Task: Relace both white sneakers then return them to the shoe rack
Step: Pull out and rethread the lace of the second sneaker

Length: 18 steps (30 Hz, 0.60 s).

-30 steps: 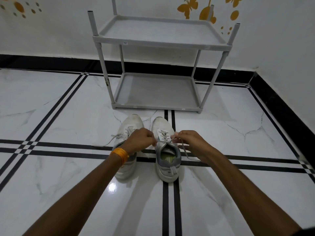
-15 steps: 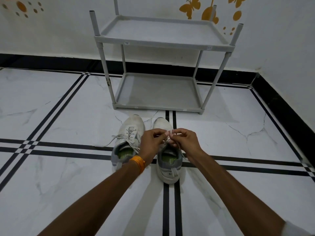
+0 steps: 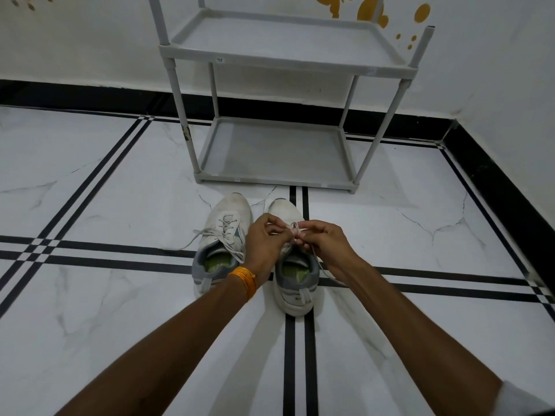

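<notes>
Two white sneakers with grey heels stand side by side on the floor, toes toward the rack. The left sneaker point(image 3: 220, 235) has its lace threaded, with loose ends trailing left. Over the tongue of the right sneaker point(image 3: 295, 283), my left hand point(image 3: 265, 240) and my right hand point(image 3: 326, 241) meet, each pinching part of its white lace point(image 3: 295, 226), which forms a small loop between the fingertips. The grey two-shelf shoe rack point(image 3: 285, 58) stands just beyond the sneakers with nothing on its shelves.
The floor is white marble tile with black stripe lines. A black skirting runs along the white wall behind the rack and along the right wall. An orange band is on my left wrist.
My hands were apart, pulling the lace ends outward; they have come together over the right sneaker's tongue and now hold a small loop. The sneakers have not moved.
</notes>
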Each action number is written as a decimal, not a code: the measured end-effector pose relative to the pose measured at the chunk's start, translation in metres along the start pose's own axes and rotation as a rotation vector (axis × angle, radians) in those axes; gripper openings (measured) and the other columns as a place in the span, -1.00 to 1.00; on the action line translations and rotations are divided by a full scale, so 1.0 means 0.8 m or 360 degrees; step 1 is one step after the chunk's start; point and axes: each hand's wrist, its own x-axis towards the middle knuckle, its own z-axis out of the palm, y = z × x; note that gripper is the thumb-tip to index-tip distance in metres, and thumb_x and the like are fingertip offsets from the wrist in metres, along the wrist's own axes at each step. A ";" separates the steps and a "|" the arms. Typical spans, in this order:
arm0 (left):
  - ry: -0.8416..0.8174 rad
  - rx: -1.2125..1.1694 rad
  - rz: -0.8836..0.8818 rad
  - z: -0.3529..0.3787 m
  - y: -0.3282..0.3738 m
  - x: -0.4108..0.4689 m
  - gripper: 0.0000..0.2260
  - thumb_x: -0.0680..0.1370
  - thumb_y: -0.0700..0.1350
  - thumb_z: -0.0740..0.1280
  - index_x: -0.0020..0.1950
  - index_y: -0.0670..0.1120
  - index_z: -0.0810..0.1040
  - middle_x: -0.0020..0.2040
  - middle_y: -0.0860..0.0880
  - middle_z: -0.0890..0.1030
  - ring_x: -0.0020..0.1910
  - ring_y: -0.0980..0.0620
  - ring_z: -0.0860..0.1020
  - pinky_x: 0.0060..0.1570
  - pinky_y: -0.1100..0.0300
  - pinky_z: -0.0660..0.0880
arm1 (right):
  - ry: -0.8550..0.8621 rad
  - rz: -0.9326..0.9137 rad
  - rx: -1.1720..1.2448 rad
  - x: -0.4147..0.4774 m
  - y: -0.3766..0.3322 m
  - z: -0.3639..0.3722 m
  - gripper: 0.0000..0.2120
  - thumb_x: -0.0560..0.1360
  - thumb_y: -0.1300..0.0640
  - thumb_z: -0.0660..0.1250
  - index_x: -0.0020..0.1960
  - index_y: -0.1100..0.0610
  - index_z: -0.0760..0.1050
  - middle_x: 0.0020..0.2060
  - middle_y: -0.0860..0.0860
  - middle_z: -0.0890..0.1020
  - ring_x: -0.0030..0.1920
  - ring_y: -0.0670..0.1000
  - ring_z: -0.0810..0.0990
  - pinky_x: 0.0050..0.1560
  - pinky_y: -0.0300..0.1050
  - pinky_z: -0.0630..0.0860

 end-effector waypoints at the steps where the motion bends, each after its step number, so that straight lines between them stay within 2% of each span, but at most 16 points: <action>1: -0.0020 -0.0049 -0.0010 0.000 0.000 0.000 -0.74 0.41 -0.17 0.53 -0.01 -0.10 0.51 -0.14 -0.12 0.69 -0.13 -0.05 0.69 -0.10 0.06 0.65 | 0.0024 0.0001 -0.0024 0.000 -0.001 0.001 -0.80 0.47 0.44 0.31 0.07 0.34 0.59 -0.20 0.20 0.66 -0.30 -0.01 0.61 -0.27 -0.26 0.58; 3: -0.0080 -0.0041 0.0059 0.000 0.003 -0.001 -0.73 0.41 -0.19 0.52 0.03 -0.13 0.52 -0.17 -0.10 0.70 -0.16 0.00 0.70 -0.10 0.15 0.64 | 0.0126 0.0009 -0.0099 0.002 0.000 0.003 -0.83 0.43 0.39 0.38 0.02 0.31 0.59 -0.24 0.18 0.65 -0.33 0.00 0.60 -0.28 -0.23 0.58; 7: -0.0149 0.0463 0.0440 -0.002 0.008 0.001 -0.91 0.44 -0.16 0.50 -0.08 -0.10 0.69 -0.17 -0.02 0.71 -0.19 0.14 0.67 -0.11 0.37 0.59 | 0.0273 -0.0143 -0.0423 0.004 0.007 0.005 -0.82 0.40 0.25 0.48 -0.04 0.24 0.55 -0.21 0.13 0.68 -0.25 0.05 0.68 -0.16 -0.06 0.66; 10: -0.0073 0.0693 0.0625 0.002 0.010 0.003 -0.94 0.45 -0.14 0.48 -0.10 -0.08 0.71 -0.19 0.02 0.71 -0.25 0.28 0.60 -0.18 0.54 0.48 | 0.0306 -0.0282 -0.0563 0.001 0.010 0.008 -0.82 0.45 0.24 0.46 0.00 0.19 0.51 -0.19 0.08 0.68 -0.21 0.02 0.70 -0.16 -0.15 0.66; 12: -0.0051 0.0741 0.0657 0.005 0.011 0.002 -0.95 0.45 -0.15 0.47 -0.12 -0.08 0.72 -0.20 0.04 0.70 -0.25 0.28 0.58 -0.20 0.55 0.45 | 0.0325 -0.0326 -0.0552 -0.002 0.011 0.008 -0.80 0.45 0.25 0.45 0.03 0.17 0.50 -0.19 0.05 0.68 -0.19 -0.01 0.70 -0.15 -0.17 0.66; 15: -0.0060 0.0524 0.0467 0.006 0.011 0.001 -0.96 0.44 -0.19 0.49 -0.13 -0.13 0.71 -0.21 -0.02 0.70 -0.24 0.19 0.62 -0.19 0.48 0.53 | 0.0343 -0.0365 -0.0555 -0.004 0.014 0.008 -0.79 0.46 0.27 0.44 0.05 0.15 0.49 -0.17 0.06 0.68 -0.17 -0.02 0.70 -0.15 -0.19 0.65; 18: -0.0047 0.0149 0.0016 0.007 0.011 0.002 -0.73 0.36 -0.19 0.56 -0.01 -0.19 0.59 -0.17 -0.17 0.69 -0.19 -0.05 0.67 -0.16 0.16 0.64 | 0.0342 -0.0408 -0.0548 -0.006 0.016 0.007 -0.80 0.45 0.30 0.43 0.04 0.18 0.50 -0.20 0.01 0.68 -0.21 -0.08 0.69 -0.20 -0.27 0.63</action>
